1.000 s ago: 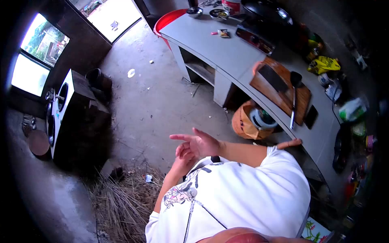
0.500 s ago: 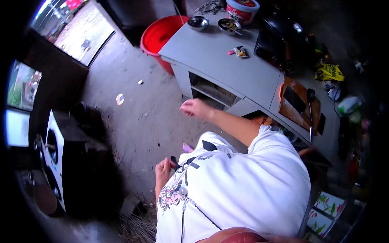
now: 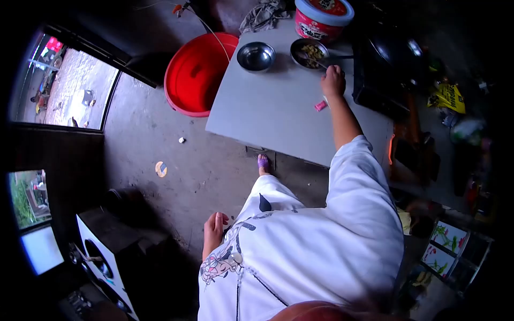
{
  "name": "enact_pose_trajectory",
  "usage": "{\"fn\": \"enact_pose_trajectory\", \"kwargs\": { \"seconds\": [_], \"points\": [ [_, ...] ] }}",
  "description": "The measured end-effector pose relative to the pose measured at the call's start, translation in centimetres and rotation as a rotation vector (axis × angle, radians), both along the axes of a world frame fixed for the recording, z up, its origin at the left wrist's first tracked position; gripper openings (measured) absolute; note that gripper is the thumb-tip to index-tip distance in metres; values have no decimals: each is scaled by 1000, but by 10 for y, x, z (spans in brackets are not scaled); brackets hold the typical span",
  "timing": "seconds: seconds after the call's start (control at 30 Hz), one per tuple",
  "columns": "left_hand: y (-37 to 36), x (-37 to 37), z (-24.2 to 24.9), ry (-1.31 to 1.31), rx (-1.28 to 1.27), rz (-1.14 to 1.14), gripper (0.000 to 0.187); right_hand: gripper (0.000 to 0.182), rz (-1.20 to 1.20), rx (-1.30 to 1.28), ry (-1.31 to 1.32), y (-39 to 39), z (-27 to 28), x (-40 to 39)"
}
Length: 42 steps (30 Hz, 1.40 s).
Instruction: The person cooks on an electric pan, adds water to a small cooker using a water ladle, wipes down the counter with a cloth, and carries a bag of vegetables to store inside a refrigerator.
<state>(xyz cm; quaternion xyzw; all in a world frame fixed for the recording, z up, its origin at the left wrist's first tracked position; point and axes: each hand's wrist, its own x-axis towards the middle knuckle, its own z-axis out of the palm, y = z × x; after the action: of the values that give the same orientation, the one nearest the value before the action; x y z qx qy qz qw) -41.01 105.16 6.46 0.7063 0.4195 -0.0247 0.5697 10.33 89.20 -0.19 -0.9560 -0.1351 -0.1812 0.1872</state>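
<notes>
My right hand (image 3: 333,82) is stretched over the grey-white table, its fingers closed at the handle end of a metal spoon (image 3: 318,62). The spoon rests in a metal bowl (image 3: 295,52) holding chopped, yellowish-green food. Left of that bowl stands a second metal bowl (image 3: 256,57), with no food visible in it. A small pink packet (image 3: 320,106) lies on the table beside my right wrist. My left hand (image 3: 214,231) hangs low beside my white shirt, fingers loosely bent and apart, with nothing visible in it.
The table (image 3: 273,117) has a red-and-white tub (image 3: 315,28) and a grey cloth (image 3: 263,17) at its far end. A large red basin (image 3: 184,85) stands against its left side. Dark cookware (image 3: 383,69) is on the right; a white-fronted stove (image 3: 99,262) stands lower left.
I have moved closer to the table. My right hand has travelled up and right from beside the table to the spoon in the food bowl. My left hand stays low at my side.
</notes>
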Motion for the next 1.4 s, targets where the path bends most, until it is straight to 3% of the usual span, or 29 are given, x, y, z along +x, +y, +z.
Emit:
{"fn": "enact_pose_trajectory", "kwargs": {
  "seconds": [0.07, 0.2, 0.3, 0.37, 0.5, 0.57, 0.63, 0.67, 0.73, 0.83, 0.9, 0.97, 1.03, 1.07, 1.1, 1.17, 1.2, 1.23, 1.3, 1.33, 1.37, 1.4],
  "points": [
    [27, 25, -2, 23, 6, -18, 38, 15, -39, -169, 54, 10, -8, 24],
    [61, 68, -6, 73, 33, -111, 38, 13, -88, -158, 161, 15, -33, 44],
    [80, 95, -11, 86, 18, -195, 37, 13, -15, -132, -45, 7, -49, 55],
    [88, 110, -13, 18, -22, -200, 35, 14, -42, 43, 25, 7, -30, 44],
    [112, 122, -32, 18, 10, -416, 34, 16, -150, 98, 259, 7, -17, 26],
    [113, 132, -24, 22, 20, -457, 34, 19, -37, 408, 331, 8, -8, 19],
    [116, 137, -26, -16, -26, -524, 34, 21, -16, 446, 309, 1, 12, -2],
    [117, 142, -22, 38, -66, -575, 33, 19, 53, 617, 397, -3, 25, -16],
    [119, 148, -28, 59, -40, -739, 33, 16, 104, 1023, 627, -12, 64, -58],
    [118, 157, -36, 31, 9, -1015, 34, 14, 190, 1195, 635, -28, 135, -141],
    [114, 165, -59, -49, -100, -1238, 35, 14, 92, 1198, 510, -40, 161, -199],
    [105, 167, -85, -181, -15, -1461, 30, 12, 10, 1255, 460, -56, 186, -258],
    [94, 173, -105, -269, -265, -1500, 22, 12, 8, 1412, 354, -72, 198, -314],
    [79, 179, -99, -246, -22, -1700, 18, 12, -68, 1436, 265, -80, 205, -342],
    [74, 176, -129, -301, -141, -1717, 17, 11, -101, 1434, 245, -88, 212, -374],
    [40, 176, -127, -119, -249, -1767, 17, 11, -210, 1453, 154, -103, 218, -432],
    [17, 174, -111, -61, -72, -1934, 18, 11, -333, 1379, 157, -111, 219, -466],
    [-2, 167, -109, -51, -67, -1994, 18, 11, -439, 1302, 186, -119, 217, -497],
    [-45, 154, -105, -488, -147, -2227, 21, 10, -601, 1330, 122, -138, 204, -556],
    [-71, 143, -102, -108, -141, -2204, 23, 10, -715, 1385, 50, -149, 196, -588],
    [-90, 132, -102, -113, -133, -2217, 23, 10, -824, 1437, -18, -155, 187, -620],
    [-114, 123, -103, -488, -124, -2404, 26, 10, -912, 1464, -111, -167, 177, -648]
  ]
}}
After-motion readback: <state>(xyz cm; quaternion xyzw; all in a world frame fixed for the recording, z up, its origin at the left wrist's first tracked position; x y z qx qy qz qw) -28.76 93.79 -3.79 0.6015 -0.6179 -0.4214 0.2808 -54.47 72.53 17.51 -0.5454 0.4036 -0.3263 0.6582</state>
